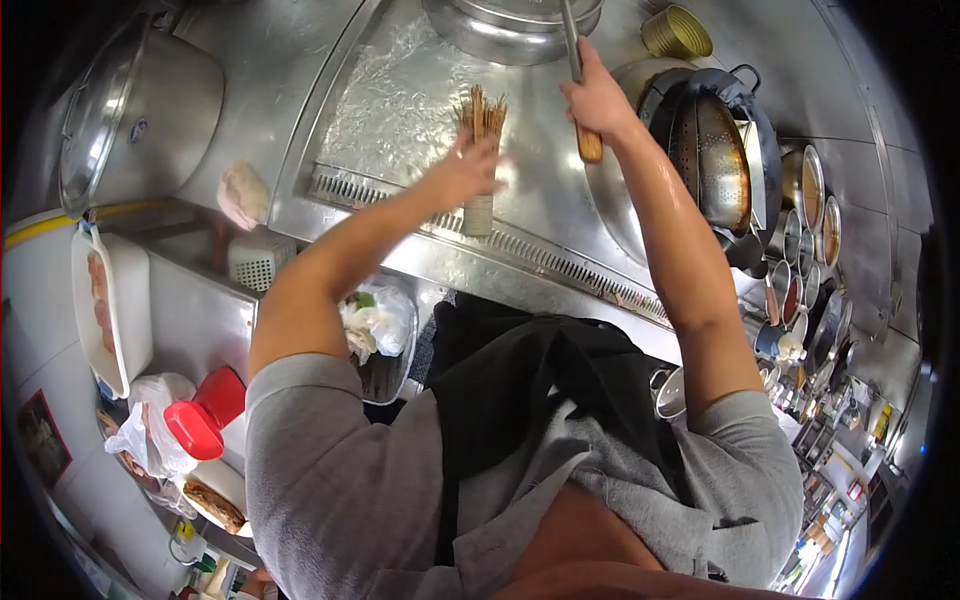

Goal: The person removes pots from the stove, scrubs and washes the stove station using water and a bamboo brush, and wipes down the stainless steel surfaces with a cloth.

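A bamboo wok brush (479,210) lies on the wet steel cooktop, bristles pointing away from me. My left hand (468,172) is over its middle, blurred by motion, fingers spread; the brush itself looks sharp. Whether the palm touches it is unclear. My right hand (600,98) grips a long-handled metal utensil (572,40) near its wooden end (589,146). The utensil's far end runs out past the top edge, so its head is hidden. Beyond the brush sits a round metal pot (510,40).
A slotted drain (560,262) crosses the cooktop's front. At right are a dark perforated strainer (715,160), a gold tin (676,32) and several small sauce containers. At left stand a large lidded pot (170,105), a crumpled cloth (242,195), a white tub (125,310) and a red container (207,412).
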A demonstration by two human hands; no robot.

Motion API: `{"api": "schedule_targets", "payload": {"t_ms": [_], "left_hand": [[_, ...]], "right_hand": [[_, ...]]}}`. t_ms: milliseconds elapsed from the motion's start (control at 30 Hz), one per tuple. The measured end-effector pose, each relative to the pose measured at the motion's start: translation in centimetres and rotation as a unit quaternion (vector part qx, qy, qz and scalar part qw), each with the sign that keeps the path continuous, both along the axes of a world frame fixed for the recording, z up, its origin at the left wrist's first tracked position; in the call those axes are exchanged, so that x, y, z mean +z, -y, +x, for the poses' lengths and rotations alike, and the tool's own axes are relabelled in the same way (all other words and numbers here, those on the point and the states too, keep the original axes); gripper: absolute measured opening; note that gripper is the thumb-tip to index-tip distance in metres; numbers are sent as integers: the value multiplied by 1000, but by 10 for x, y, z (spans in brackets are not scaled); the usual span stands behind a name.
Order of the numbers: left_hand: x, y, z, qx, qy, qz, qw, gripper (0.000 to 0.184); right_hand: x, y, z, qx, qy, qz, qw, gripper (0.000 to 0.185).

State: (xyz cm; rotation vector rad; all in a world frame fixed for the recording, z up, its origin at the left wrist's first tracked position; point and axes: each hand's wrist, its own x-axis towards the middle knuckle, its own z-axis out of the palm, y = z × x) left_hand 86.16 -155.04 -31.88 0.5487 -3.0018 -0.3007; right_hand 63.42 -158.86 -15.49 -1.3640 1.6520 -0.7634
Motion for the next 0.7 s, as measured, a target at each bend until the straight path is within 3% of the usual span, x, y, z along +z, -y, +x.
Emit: {"api": "schedule_targets", "payload": {"t_ms": [33, 67, 100, 133, 167, 200, 233, 300, 367, 433, 467, 500, 533, 567, 600, 633, 667, 700], "left_hand": [[16, -19, -10, -13, 109, 42, 993, 31], [16, -31, -17, 6, 144, 33, 989, 31], [9, -36, -18, 25, 179, 23, 983, 31], [-1, -36, -17, 27, 183, 19, 983, 31], [-6, -38, -19, 66, 135, 28, 988, 30], [-13, -42, -25, 99, 86, 41, 991, 30], [-21, -46, -26, 86, 86, 43, 992, 30], [-17, -50, -13, 160, 10, 58, 985, 29], [-17, -56, 0, 200, 2, 89, 976, 26], [6, -70, -3, 310, -38, 49, 949, 23], [-9, -70, 2, 351, -110, 65, 928, 29], [3, -80, -4, 455, -113, 142, 872, 38], [6, -84, -7, 540, -74, 255, 799, 68], [-16, -88, -14, 577, -25, 230, 783, 83], [-35, -91, -23, 611, 21, 202, 765, 99], [-43, -89, -31, 628, 52, 187, 753, 99], [-44, -86, -37, 622, 42, 191, 759, 100], [-43, -87, -43, 614, 32, 192, 765, 101]], "right_hand": [[-4, 13, 1, 2, -3, 5, 1000, 77], [-4, 24, 1, 14, 94, 41, 995, 57], [-2, 32, 3, 20, 99, 36, 994, 57], [-1, 39, 2, -30, 293, 97, 951, 46], [2, 40, -1, -84, 472, 155, 864, 34], [1, 36, -7, -66, 571, 161, 802, 29], [-3, 28, -10, -78, 572, 156, 801, 29], [-6, 7, -4, -74, 472, 111, 872, 43], [-11, -10, -6, -65, 381, 86, 918, 81], [-7, -24, -10, -20, 142, 50, 988, 82], [-40, -21, -21, -12, -18, -65, 998, 80], [-72, -16, -30, -2, -182, -169, 969, 79], [-54, -14, -26, -13, -148, -65, 987, 79], [-31, -11, -16, -23, -110, 35, 993, 79], [-32, -7, -4, -46, -92, 5, 995, 80], [-31, 1, 4, -70, -76, -30, 994, 80], [-19, 4, 7, -58, -13, 26, 998, 86], [-52, 23, 14, -67, -45, -52, 995, 88]]}}
